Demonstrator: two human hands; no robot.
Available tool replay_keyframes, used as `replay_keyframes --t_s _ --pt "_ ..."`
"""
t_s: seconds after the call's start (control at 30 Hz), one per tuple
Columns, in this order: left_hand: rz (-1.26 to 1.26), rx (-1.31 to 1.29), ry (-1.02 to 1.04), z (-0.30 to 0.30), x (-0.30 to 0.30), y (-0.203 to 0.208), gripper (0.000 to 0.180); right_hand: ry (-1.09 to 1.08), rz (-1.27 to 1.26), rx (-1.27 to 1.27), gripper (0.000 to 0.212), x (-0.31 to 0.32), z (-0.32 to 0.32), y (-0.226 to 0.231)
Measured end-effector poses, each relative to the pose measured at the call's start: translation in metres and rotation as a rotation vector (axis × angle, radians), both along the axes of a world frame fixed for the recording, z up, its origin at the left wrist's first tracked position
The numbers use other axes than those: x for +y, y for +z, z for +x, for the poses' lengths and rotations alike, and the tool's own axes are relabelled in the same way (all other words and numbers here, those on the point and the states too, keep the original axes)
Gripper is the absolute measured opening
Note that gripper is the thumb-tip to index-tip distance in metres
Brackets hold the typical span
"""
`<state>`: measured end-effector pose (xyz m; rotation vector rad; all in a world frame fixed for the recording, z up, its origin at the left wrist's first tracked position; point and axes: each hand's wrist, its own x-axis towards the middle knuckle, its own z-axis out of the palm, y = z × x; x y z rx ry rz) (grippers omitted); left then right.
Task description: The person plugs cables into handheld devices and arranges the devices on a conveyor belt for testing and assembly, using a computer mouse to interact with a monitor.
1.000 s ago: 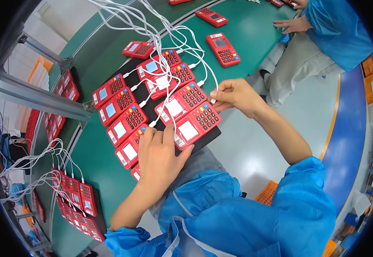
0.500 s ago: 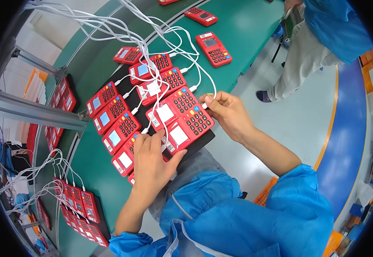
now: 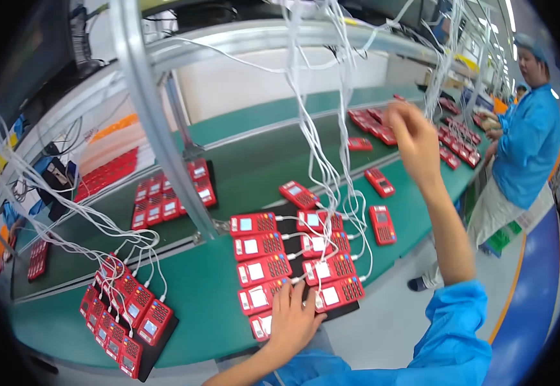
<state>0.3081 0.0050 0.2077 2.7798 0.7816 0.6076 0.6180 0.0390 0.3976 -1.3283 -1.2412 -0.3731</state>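
My left hand point(image 3: 291, 321) lies with fingers spread over the near end of two rows of red card payment terminals, its fingertips by a white cable plug point(image 3: 297, 279). Partly under it is a terminal point(image 3: 262, 326) at the near left. To its right sits the nearest right-row terminal point(image 3: 338, 294), screen lit, with a white plug point(image 3: 362, 278) in its end. My right hand point(image 3: 412, 141) is raised in the air, away from these terminals; its fingers are bent and blurred, and whether they hold anything does not show. White cables point(image 3: 318, 151) hang down to the rows.
A metal post point(image 3: 158, 122) rises left of the rows. More wired terminals point(image 3: 154, 318) lie at the left on the green bench point(image 3: 196, 321). Loose terminals point(image 3: 383, 225) lie to the right. At the far right stands a person in blue point(image 3: 528, 145).
My right hand has let go of the plug at the nearest right terminal and risen up and away. My left hand stays on the terminals. The view has tilted up toward the bench.
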Motion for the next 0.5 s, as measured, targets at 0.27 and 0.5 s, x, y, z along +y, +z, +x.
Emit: replay_keyframes --t_s 0.27,0.5 --pt "0.105 -0.541 0.320 -0.130 0.005 -0.014 0.022 0.195 -0.101 -0.413 0.052 0.207 -0.014 0.186" --pt "0.135 -0.504 0.607 -0.180 0.015 -0.050 0.020 0.218 -0.342 -0.511 0.039 0.246 -0.011 0.200"
